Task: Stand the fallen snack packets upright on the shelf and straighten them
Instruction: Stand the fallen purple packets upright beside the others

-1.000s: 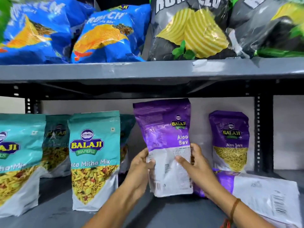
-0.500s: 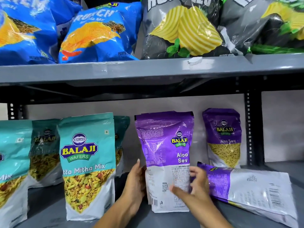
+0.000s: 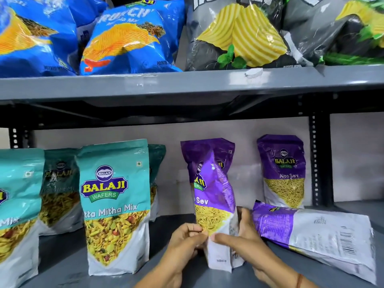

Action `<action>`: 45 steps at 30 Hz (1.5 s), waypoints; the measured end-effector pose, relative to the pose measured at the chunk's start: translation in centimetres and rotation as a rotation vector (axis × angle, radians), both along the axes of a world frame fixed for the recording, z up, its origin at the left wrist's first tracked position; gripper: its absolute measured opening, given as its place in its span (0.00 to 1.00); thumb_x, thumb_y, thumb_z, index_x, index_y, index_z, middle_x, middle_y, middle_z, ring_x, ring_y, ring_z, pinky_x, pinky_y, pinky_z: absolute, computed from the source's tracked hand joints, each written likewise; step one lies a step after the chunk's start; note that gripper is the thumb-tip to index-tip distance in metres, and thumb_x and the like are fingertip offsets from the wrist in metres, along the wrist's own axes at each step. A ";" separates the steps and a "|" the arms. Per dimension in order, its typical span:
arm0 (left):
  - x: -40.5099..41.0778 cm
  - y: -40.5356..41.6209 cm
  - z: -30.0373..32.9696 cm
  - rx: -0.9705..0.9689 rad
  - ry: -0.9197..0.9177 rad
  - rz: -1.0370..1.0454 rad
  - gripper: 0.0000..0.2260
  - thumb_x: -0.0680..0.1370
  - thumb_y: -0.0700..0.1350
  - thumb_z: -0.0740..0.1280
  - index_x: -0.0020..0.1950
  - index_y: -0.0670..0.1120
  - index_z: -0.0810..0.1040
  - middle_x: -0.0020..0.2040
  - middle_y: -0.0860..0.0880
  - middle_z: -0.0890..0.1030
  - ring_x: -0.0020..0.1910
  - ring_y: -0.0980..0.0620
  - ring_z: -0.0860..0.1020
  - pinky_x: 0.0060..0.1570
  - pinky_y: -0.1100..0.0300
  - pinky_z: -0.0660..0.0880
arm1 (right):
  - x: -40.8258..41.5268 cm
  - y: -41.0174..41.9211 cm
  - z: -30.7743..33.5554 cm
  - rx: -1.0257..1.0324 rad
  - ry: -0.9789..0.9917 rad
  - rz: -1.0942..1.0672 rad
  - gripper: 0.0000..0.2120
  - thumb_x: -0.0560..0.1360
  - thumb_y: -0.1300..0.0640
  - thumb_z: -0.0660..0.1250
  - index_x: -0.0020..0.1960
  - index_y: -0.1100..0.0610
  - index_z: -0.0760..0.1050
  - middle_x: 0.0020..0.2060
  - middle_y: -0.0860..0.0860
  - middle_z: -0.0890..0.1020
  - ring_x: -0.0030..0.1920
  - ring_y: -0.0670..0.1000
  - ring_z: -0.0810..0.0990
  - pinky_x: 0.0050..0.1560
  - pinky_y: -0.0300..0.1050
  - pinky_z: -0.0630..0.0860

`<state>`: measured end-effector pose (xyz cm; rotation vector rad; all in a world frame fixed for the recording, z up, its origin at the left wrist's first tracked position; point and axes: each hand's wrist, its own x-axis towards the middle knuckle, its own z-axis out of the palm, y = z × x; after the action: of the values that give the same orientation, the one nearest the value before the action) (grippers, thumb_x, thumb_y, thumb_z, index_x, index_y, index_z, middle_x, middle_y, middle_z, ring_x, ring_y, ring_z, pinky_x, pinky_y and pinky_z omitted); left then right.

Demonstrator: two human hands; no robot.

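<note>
A purple Aloo Sev packet stands on the lower shelf, turned partly edge-on so that its front faces left. My left hand pinches its lower left edge. My right hand grips its lower right side, thumb across the white base. Another purple Aloo Sev packet lies flat on its face just right of my right hand, barcode side up. A third purple packet stands upright at the back.
Several teal Khatta Mitha Mix packets stand upright to the left. The upper shelf holds blue chip bags and grey-black chip bags. A black perforated upright stands at the right rear.
The held purple packet has been set lower on the shelf and rotated, from back-facing to nearly edge-on with its front showing. Both hands have slid down to its base.
</note>
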<state>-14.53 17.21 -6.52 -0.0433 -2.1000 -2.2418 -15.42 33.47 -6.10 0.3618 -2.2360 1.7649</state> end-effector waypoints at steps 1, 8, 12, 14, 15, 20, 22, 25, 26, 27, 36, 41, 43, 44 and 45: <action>0.0 -0.2 0.1 0.010 0.008 0.015 0.10 0.70 0.40 0.75 0.44 0.47 0.74 0.38 0.48 0.77 0.33 0.55 0.74 0.36 0.63 0.68 | -0.1 0.3 0.1 -0.047 -0.026 0.031 0.35 0.54 0.54 0.79 0.55 0.45 0.65 0.54 0.52 0.81 0.54 0.49 0.82 0.58 0.53 0.79; -1.8 -2.2 0.6 -0.106 0.140 -0.084 0.53 0.50 0.47 0.84 0.69 0.55 0.60 0.66 0.54 0.73 0.63 0.59 0.74 0.66 0.57 0.70 | -1.4 2.8 1.1 -0.186 -0.191 0.190 0.20 0.72 0.76 0.61 0.57 0.57 0.77 0.45 0.50 0.86 0.45 0.46 0.83 0.45 0.38 0.75; -2.3 -2.2 0.8 -0.078 0.139 -0.225 0.43 0.59 0.38 0.79 0.70 0.50 0.65 0.60 0.49 0.82 0.53 0.59 0.82 0.49 0.68 0.76 | -1.7 2.7 0.5 -0.167 -0.161 0.113 0.18 0.74 0.76 0.60 0.52 0.54 0.73 0.47 0.51 0.82 0.45 0.46 0.80 0.45 0.39 0.74; -2.4 -1.8 0.2 -0.077 0.137 -0.194 0.38 0.59 0.40 0.79 0.66 0.51 0.69 0.59 0.50 0.83 0.52 0.59 0.82 0.45 0.71 0.77 | -2.1 2.8 0.3 -0.153 -0.148 0.091 0.18 0.74 0.76 0.58 0.51 0.55 0.74 0.46 0.51 0.82 0.44 0.45 0.81 0.46 0.39 0.75; -2.3 -1.6 -0.2 -0.084 0.135 -0.160 0.38 0.58 0.42 0.81 0.65 0.53 0.70 0.59 0.50 0.82 0.54 0.58 0.82 0.47 0.70 0.78 | -2.3 2.8 0.3 -0.143 -0.147 0.088 0.18 0.75 0.76 0.57 0.50 0.55 0.75 0.44 0.50 0.83 0.43 0.43 0.82 0.46 0.39 0.75; -1.9 -1.0 -1.5 -0.192 0.192 0.069 0.51 0.44 0.61 0.83 0.65 0.59 0.68 0.64 0.52 0.77 0.61 0.53 0.78 0.64 0.51 0.75 | -2.7 2.6 0.1 -0.130 -0.169 0.082 0.17 0.78 0.73 0.55 0.49 0.56 0.77 0.41 0.48 0.85 0.39 0.40 0.83 0.47 0.39 0.76; -1.4 -0.7 -1.4 -0.195 0.185 0.101 0.49 0.43 0.63 0.82 0.61 0.61 0.69 0.63 0.52 0.77 0.61 0.52 0.78 0.64 0.50 0.75 | -2.6 2.6 0.2 -0.123 -0.171 0.085 0.16 0.79 0.72 0.56 0.49 0.55 0.77 0.43 0.50 0.84 0.42 0.42 0.81 0.50 0.40 0.75; -0.4 -0.3 -1.0 -0.145 0.177 0.156 0.48 0.43 0.60 0.82 0.61 0.59 0.69 0.64 0.49 0.76 0.62 0.50 0.77 0.64 0.49 0.74 | -1.5 2.1 0.6 -0.108 -0.176 0.080 0.16 0.78 0.72 0.56 0.49 0.54 0.76 0.46 0.51 0.83 0.44 0.42 0.80 0.49 0.37 0.73; 0.2 0.1 -0.9 -0.107 0.180 0.218 0.50 0.45 0.56 0.83 0.65 0.55 0.69 0.66 0.47 0.74 0.63 0.48 0.76 0.66 0.48 0.72 | -1.1 2.1 0.8 -0.114 -0.165 0.065 0.16 0.78 0.71 0.57 0.51 0.53 0.76 0.49 0.51 0.82 0.46 0.42 0.79 0.49 0.36 0.73; 0.9 0.6 -0.6 -0.067 0.196 0.308 0.50 0.49 0.51 0.83 0.69 0.52 0.67 0.68 0.45 0.71 0.64 0.46 0.74 0.67 0.48 0.70 | -0.6 2.2 1.0 -0.120 -0.144 0.046 0.16 0.78 0.71 0.58 0.55 0.53 0.75 0.54 0.51 0.81 0.49 0.42 0.78 0.50 0.35 0.73; 7.4 11.7 2.0 0.339 0.118 0.075 0.45 0.48 0.43 0.77 0.63 0.51 0.67 0.67 0.43 0.69 0.62 0.49 0.71 0.62 0.57 0.68 | 2.7 12.6 8.9 0.069 0.202 -0.204 0.13 0.75 0.70 0.65 0.54 0.55 0.78 0.45 0.52 0.81 0.45 0.48 0.77 0.48 0.34 0.72; 8.6 16.2 1.5 0.536 -0.281 -0.270 0.28 0.59 0.38 0.78 0.56 0.46 0.74 0.47 0.44 0.77 0.40 0.53 0.72 0.45 0.57 0.68 | -1.9 24.2 8.9 0.457 0.032 -0.260 0.05 0.76 0.55 0.69 0.41 0.52 0.79 0.40 0.52 0.83 0.47 0.52 0.78 0.51 0.42 0.74; 8.5 17.7 1.7 0.524 -0.337 -0.276 0.11 0.68 0.39 0.75 0.43 0.44 0.74 0.38 0.46 0.71 0.36 0.51 0.69 0.39 0.58 0.67 | -4.0 26.4 7.5 0.559 -0.138 -0.317 0.09 0.76 0.50 0.68 0.39 0.52 0.80 0.48 0.60 0.85 0.52 0.56 0.81 0.59 0.52 0.75; 8.0 18.6 1.7 0.515 -0.365 -0.260 0.07 0.73 0.40 0.72 0.41 0.44 0.74 0.37 0.46 0.71 0.36 0.51 0.69 0.38 0.58 0.67 | -4.7 27.1 6.9 0.630 -0.228 -0.273 0.11 0.78 0.53 0.65 0.42 0.56 0.82 0.51 0.62 0.85 0.52 0.56 0.81 0.57 0.49 0.75; 7.6 19.7 2.0 0.513 -0.394 -0.229 0.05 0.75 0.41 0.69 0.42 0.44 0.74 0.38 0.46 0.71 0.37 0.51 0.70 0.39 0.58 0.67 | -4.9 27.5 6.6 0.661 -0.306 -0.203 0.14 0.79 0.52 0.63 0.46 0.59 0.83 0.52 0.61 0.85 0.50 0.54 0.80 0.52 0.44 0.74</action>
<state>-6.93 36.92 -4.47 0.2119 -1.6534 -3.0765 -20.28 60.93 0.52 -0.0255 -2.9172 0.9934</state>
